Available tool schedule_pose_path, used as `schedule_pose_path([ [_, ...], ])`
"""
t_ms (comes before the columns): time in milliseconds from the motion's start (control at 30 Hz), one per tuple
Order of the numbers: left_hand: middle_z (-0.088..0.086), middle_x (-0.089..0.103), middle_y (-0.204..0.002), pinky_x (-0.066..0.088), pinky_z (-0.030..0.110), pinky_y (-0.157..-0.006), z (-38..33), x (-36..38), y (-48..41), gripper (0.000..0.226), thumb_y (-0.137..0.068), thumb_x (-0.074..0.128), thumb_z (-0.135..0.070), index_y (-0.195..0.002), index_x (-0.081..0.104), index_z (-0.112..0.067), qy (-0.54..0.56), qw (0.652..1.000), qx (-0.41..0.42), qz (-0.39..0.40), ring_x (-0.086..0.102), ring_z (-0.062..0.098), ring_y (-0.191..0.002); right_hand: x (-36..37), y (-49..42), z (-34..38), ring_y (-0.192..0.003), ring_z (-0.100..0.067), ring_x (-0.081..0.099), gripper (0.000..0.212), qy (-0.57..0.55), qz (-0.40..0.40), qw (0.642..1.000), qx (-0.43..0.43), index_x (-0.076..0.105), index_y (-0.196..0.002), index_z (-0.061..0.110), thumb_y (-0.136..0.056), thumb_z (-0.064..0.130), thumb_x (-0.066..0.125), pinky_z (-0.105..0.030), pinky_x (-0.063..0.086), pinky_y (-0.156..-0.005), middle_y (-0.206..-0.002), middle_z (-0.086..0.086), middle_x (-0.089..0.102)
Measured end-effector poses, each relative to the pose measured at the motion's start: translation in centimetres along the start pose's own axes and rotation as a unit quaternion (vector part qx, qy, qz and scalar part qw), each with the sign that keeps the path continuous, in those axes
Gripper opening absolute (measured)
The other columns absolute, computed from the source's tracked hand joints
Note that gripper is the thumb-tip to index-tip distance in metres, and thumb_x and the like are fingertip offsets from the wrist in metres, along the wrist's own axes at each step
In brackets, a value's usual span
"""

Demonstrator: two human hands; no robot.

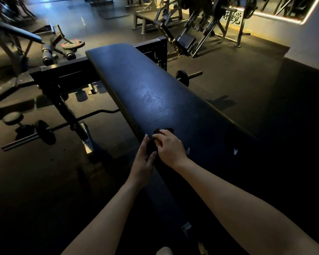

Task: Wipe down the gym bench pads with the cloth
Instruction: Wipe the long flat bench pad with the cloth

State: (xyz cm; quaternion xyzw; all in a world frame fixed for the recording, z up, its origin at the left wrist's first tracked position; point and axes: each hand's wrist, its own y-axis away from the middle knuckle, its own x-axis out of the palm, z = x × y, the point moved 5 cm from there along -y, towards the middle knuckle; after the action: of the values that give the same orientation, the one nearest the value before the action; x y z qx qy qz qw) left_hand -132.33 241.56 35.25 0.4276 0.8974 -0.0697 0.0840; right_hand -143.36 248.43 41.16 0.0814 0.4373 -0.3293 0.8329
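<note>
The cloth point(153, 144), gripped by left hand point(143, 160) and right hand point(169, 147), lies on the bench pad point(155, 92); a barbell point(44, 131) lies left of the grip.

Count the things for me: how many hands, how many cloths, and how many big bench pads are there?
hands: 2, the left hand and the right hand, both holding the cloth
cloth: 1, dark
big bench pad: 1
total: 4

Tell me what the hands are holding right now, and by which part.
A dark cloth on the bench pad. The right hand pinches its far end; the left hand grips its near end.
</note>
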Motion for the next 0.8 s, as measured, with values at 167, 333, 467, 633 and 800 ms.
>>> schedule_pose_path([
  [167,-0.002,0.038,-0.156,0.029,0.022,-0.119,-1.8,-1.2,0.5,0.044,-0.106,0.040,-0.025,-0.149,0.034,-0.031,0.088,0.996,-0.011,-0.018,0.039,-0.006,-0.137,1.1,1.3,2.2,-0.118,-0.020,0.059,0.034,-0.163,0.031,0.986,0.025,0.061,-0.133,0.021,-0.102,0.020,0.047,-0.038,0.046,-0.105,-0.129,-0.003,0.064],
  [333,0.008,0.026,-0.160,0.017,0.020,-0.121,-0.6,-0.8,0.0,0.052,-0.102,0.050,-0.037,-0.151,0.039,-0.024,-0.049,0.995,-0.031,-0.083,0.023,0.010,-0.146,0.2,2.4,1.6,-0.103,-0.005,0.062,0.030,-0.258,-0.005,0.966,0.021,0.065,-0.122,0.016,-0.099,0.005,0.048,-0.017,0.048,-0.092,-0.114,0.001,0.067],
  [467,0.004,0.022,-0.162,0.017,0.034,-0.119,0.2,-0.1,0.1,0.058,-0.095,0.060,-0.042,-0.149,0.043,-0.025,-0.174,0.976,-0.020,-0.128,0.018,0.025,-0.146,0.1,2.9,0.2,-0.107,-0.011,0.058,0.022,-0.125,-0.078,0.989,-0.019,0.067,-0.115,0.010,-0.097,0.008,0.053,-0.025,0.047,-0.097,-0.117,-0.003,0.062],
  [633,0.000,0.042,-0.140,0.033,0.033,-0.103,-0.6,-1.1,-1.6,0.033,-0.095,0.060,-0.028,-0.127,0.061,-0.023,-0.246,0.958,0.035,-0.143,0.038,0.028,-0.120,1.7,2.0,0.6,-0.122,-0.017,0.051,0.030,-0.064,-0.061,0.995,-0.042,0.064,-0.125,0.012,-0.097,0.016,0.054,-0.030,0.040,-0.108,-0.127,-0.003,0.060],
  [800,0.008,0.046,-0.130,0.039,0.042,-0.107,0.3,-4.1,-3.7,0.037,-0.095,0.060,-0.009,-0.129,0.062,-0.022,-0.205,0.964,0.017,-0.168,0.048,0.029,-0.119,2.6,1.7,0.9,-0.127,-0.019,0.050,0.034,0.026,-0.058,0.996,-0.059,0.059,-0.130,0.018,-0.097,0.024,0.053,-0.041,0.040,-0.103,-0.132,-0.001,0.058],
])
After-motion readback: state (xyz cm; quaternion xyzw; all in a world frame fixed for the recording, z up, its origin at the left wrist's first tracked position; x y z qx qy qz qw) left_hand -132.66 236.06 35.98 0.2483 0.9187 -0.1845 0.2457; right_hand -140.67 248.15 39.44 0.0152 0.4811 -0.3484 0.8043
